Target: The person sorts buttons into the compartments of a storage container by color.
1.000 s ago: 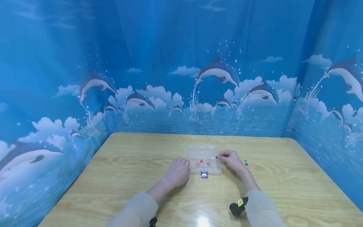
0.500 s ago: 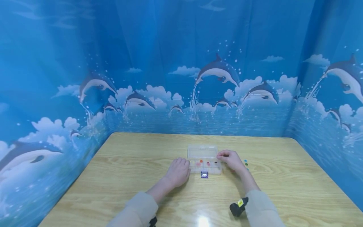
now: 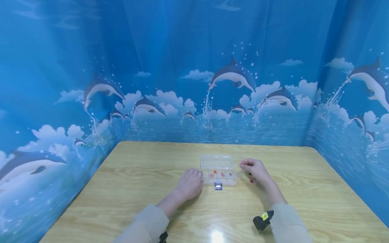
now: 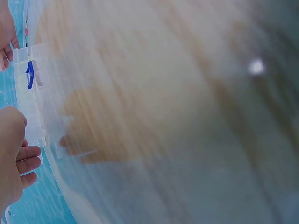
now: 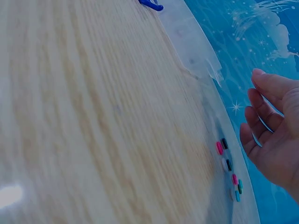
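Observation:
A clear plastic compartment box [image 3: 220,182] lies with its lid [image 3: 216,162] folded back and a blue-purple latch [image 3: 218,186] at the front. Small orange, pink, red and dark pieces sit in separate compartments. My left hand [image 3: 189,184] grips the box's left end, its fingers [image 4: 29,164] curled by the corner. Right of the box, my right hand [image 3: 254,169] hovers with fingers loosely bent and thumb apart from them; nothing shows between them in the right wrist view. Below it lie several small coloured discs [image 5: 219,148], pink, black, white, green and blue, looking like buttons.
The wooden table [image 3: 146,189] reaches well beyond the box on both sides. Blue curtains [image 3: 182,50] printed with dolphins hang along its back and sides. A black wrist camera [image 3: 262,221] is strapped at the right sleeve.
A small dark disc pinched in my right hand one second ago now lies in the box's right compartment. That hand has moved right, over the loose discs. My left hand stays put.

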`<move>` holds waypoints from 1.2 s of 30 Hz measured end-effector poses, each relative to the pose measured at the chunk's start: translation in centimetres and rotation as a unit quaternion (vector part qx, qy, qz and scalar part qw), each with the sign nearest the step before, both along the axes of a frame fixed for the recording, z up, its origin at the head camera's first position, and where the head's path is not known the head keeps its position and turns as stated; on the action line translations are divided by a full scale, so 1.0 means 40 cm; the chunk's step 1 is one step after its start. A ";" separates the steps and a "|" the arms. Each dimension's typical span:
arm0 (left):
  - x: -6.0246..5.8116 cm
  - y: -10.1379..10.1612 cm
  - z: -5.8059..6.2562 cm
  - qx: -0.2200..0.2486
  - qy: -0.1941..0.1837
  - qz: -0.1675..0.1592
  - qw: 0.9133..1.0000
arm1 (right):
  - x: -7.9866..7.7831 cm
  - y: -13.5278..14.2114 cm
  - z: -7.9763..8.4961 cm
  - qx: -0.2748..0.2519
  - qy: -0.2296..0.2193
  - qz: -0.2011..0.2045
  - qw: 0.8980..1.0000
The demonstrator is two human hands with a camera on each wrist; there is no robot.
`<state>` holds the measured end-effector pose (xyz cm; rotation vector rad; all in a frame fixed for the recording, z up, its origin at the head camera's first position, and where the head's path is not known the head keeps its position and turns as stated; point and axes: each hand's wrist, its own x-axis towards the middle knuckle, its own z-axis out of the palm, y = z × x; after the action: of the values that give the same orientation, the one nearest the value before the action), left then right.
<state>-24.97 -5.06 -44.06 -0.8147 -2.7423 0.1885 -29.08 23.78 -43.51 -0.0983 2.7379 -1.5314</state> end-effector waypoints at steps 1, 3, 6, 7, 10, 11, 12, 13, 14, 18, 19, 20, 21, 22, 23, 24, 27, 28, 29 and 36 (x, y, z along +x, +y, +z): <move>0.000 0.000 0.000 0.000 -0.001 0.000 1.000 | 0.001 0.006 0.000 0.002 0.000 0.000 1.000; 0.001 -0.001 0.002 -0.001 -0.002 -0.001 1.000 | 0.004 0.019 0.001 0.003 0.002 -0.002 1.000; 0.002 -0.002 0.003 -0.002 -0.005 -0.001 1.000 | 0.006 0.035 -0.001 0.004 0.000 -0.008 1.000; 0.002 -0.002 0.004 -0.002 -0.006 -0.001 1.000 | 0.007 0.040 -0.002 0.000 -0.002 -0.010 1.000; 0.002 -0.003 0.004 -0.002 -0.008 -0.001 1.000 | 0.011 0.052 -0.002 -0.005 -0.006 -0.014 1.000; 0.002 -0.003 0.004 -0.001 -0.008 0.000 1.000 | 0.011 0.057 -0.003 -0.004 -0.005 -0.013 1.000; 0.002 -0.003 0.003 -0.001 -0.007 0.000 1.000 | 0.011 0.061 -0.004 -0.003 -0.007 -0.015 1.000; 0.001 -0.003 0.003 0.000 -0.006 0.000 1.000 | 0.009 0.066 -0.006 0.003 -0.002 -0.015 1.000; 0.000 -0.002 0.003 0.001 -0.005 0.001 1.000 | 0.008 0.072 -0.008 0.010 0.002 -0.016 1.000; -0.001 -0.002 0.003 0.000 -0.006 0.002 1.000 | 0.005 0.090 -0.015 0.024 0.012 -0.024 0.999; -0.001 -0.002 0.003 0.001 -0.007 0.002 1.000 | 0.005 0.092 -0.016 0.025 0.015 -0.027 0.999; -0.001 -0.002 0.003 0.001 -0.008 0.002 1.000 | 0.006 0.095 -0.017 0.027 0.017 -0.030 0.999; -0.001 -0.002 0.003 0.000 -0.009 0.002 1.000 | 0.007 0.096 -0.017 0.026 0.018 -0.031 0.999; -0.002 -0.001 0.004 0.000 -0.011 0.002 1.000 | 0.008 0.097 -0.017 0.027 0.019 -0.032 0.999; -0.002 -0.001 0.004 0.001 -0.011 0.002 1.000 | 0.010 0.099 -0.017 0.027 0.020 -0.032 0.999; -0.002 -0.001 0.005 0.001 -0.011 0.002 1.000 | 0.011 0.099 -0.018 0.024 0.018 -0.034 0.999; -0.002 0.000 0.006 0.001 -0.011 0.002 1.000 | 0.016 0.101 -0.020 0.023 0.014 -0.034 0.999; -0.002 0.000 0.006 0.002 -0.012 0.001 1.000 | 0.017 0.102 -0.022 0.025 0.012 -0.035 0.999; -0.002 0.000 0.006 0.002 -0.012 0.001 1.000 | 0.017 0.103 -0.024 0.030 0.011 -0.035 0.999; -0.001 0.001 0.007 0.001 -0.014 0.001 1.000 | 0.014 0.109 -0.042 0.039 -0.005 -0.040 0.998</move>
<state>-25.00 -5.03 -43.79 -0.8207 -2.7683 0.1750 -28.51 28.16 -45.21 0.0199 2.8212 -1.4360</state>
